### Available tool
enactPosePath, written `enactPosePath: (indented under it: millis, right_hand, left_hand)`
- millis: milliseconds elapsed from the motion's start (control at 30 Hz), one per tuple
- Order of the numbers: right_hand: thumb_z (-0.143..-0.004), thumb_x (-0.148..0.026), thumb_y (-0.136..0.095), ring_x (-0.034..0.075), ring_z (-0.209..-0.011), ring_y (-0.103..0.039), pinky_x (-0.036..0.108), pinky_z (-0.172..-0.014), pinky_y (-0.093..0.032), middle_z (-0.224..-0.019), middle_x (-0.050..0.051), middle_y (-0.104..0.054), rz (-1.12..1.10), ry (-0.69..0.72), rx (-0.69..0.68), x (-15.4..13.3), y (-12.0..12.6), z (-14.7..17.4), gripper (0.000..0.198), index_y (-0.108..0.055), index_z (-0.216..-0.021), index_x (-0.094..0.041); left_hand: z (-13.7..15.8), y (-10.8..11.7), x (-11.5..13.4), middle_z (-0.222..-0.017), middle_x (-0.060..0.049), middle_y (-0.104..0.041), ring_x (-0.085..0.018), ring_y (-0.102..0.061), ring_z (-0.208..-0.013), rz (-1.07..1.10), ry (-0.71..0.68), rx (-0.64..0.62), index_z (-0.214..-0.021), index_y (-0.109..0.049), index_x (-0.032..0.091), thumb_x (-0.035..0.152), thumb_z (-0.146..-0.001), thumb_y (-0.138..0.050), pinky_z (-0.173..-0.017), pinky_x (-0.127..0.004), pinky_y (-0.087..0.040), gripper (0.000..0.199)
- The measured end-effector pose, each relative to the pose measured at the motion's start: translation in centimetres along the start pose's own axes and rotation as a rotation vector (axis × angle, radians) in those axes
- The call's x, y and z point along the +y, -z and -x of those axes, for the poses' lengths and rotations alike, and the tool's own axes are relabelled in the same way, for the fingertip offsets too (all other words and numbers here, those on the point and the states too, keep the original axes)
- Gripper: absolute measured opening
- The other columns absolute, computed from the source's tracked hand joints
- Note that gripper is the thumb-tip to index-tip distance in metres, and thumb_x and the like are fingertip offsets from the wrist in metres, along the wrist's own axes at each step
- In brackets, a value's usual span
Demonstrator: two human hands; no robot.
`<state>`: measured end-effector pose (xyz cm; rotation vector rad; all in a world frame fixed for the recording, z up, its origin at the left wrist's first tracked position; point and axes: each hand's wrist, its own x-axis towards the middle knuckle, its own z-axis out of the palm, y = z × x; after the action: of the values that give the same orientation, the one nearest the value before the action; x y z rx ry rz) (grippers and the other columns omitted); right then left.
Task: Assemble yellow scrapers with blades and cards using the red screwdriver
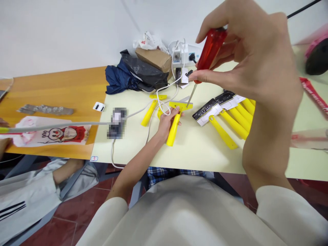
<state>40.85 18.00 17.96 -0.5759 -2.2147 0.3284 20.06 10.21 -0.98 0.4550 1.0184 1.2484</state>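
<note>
My right hand (pixel 258 58) grips a screwdriver (pixel 211 48) by its red handle, the thin metal shaft slanting down and left. Its tip meets the head of a yellow scraper (pixel 174 130). Fingers of my left hand (pixel 167 123) are closed on that scraper near its head, and the handle points toward me. Just left lies another yellow scraper (pixel 148 112) with no card on it. Several yellow scrapers (pixel 222 133) with black and white cards over their heads lie to the right, partly behind my right forearm.
A white cable (pixel 159 92) loops close to my left hand from a power strip (pixel 184 54). Dark bags (pixel 146 70) and a brown package (pixel 155 58) stand by the wall. At left, a person's arm (pixel 68 171) shows beside the orange table (pixel 84 82).
</note>
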Motion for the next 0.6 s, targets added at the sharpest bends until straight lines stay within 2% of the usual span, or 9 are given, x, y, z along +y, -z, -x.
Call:
enactPosePath:
  millis: [167,300,400,467,533,600]
  right_hand:
    - [-0.075,-0.075,-0.094,0.023,-0.085,-0.073,0.041,-0.076,-0.066,-0.089,-0.004,-0.059,0.082,-0.037,0.029,0.1,0.2,0.1,0.063,-0.068,-0.117,-0.036]
    - [-0.071,-0.089,-0.086,0.021,-0.080,-0.068,0.040,-0.079,-0.063,-0.088,-0.004,-0.051,0.157,-0.048,0.054,0.6,0.0,0.1,0.074,-0.058,-0.107,-0.031]
    - [-0.069,-0.092,-0.085,0.021,-0.076,-0.066,0.050,-0.094,-0.063,-0.084,-0.004,-0.048,0.240,-0.040,0.112,0.8,-0.4,0.0,0.079,-0.050,-0.100,-0.029]
    - [-0.068,-0.087,-0.089,0.025,-0.078,-0.069,0.058,-0.101,-0.060,-0.087,-0.003,-0.055,0.299,-0.058,0.154,0.8,-0.9,-0.1,0.078,-0.048,-0.097,-0.028]
    - [-0.067,-0.078,-0.095,0.030,-0.082,-0.073,0.061,-0.102,-0.058,-0.094,-0.002,-0.064,0.318,-0.100,0.175,0.7,-1.3,-0.2,0.073,-0.052,-0.102,-0.030]
    - [-0.069,-0.070,-0.096,0.034,-0.086,-0.076,0.062,-0.104,-0.056,-0.097,-0.003,-0.068,0.306,-0.155,0.171,0.6,-1.5,-0.4,0.070,-0.057,-0.116,-0.036]
  left_hand:
    - [0.0,0.0,0.0,-0.093,-0.002,-0.074,-0.014,-0.078,-0.091,-0.024,0.009,0.018,-0.098,-0.071,0.019,0.037,-0.087,-0.094,-0.051,-0.016,-0.051,0.031]
    - [0.0,0.1,-0.1,-0.092,-0.002,-0.074,-0.014,-0.078,-0.092,-0.043,-0.014,0.013,-0.098,-0.071,0.020,0.039,-0.087,-0.094,-0.051,-0.016,-0.051,0.032]
    - [0.0,0.1,-0.2,-0.094,-0.002,-0.074,-0.014,-0.078,-0.092,-0.052,-0.025,0.010,-0.098,-0.071,0.020,0.040,-0.088,-0.093,-0.050,-0.016,-0.051,0.031]
    - [0.0,0.2,-0.2,-0.094,-0.002,-0.074,-0.014,-0.078,-0.090,-0.039,-0.027,0.001,-0.098,-0.071,0.020,0.039,-0.088,-0.093,-0.049,-0.016,-0.050,0.031]
    - [0.1,0.1,-0.2,-0.092,-0.001,-0.073,-0.013,-0.077,-0.088,-0.022,-0.026,-0.010,-0.097,-0.070,0.020,0.039,-0.087,-0.093,-0.048,-0.016,-0.049,0.032]
    - [0.2,-0.1,0.0,-0.092,-0.001,-0.072,-0.013,-0.077,-0.088,-0.010,-0.023,-0.009,-0.093,-0.067,0.020,0.040,-0.086,-0.094,-0.048,-0.016,-0.048,0.034]
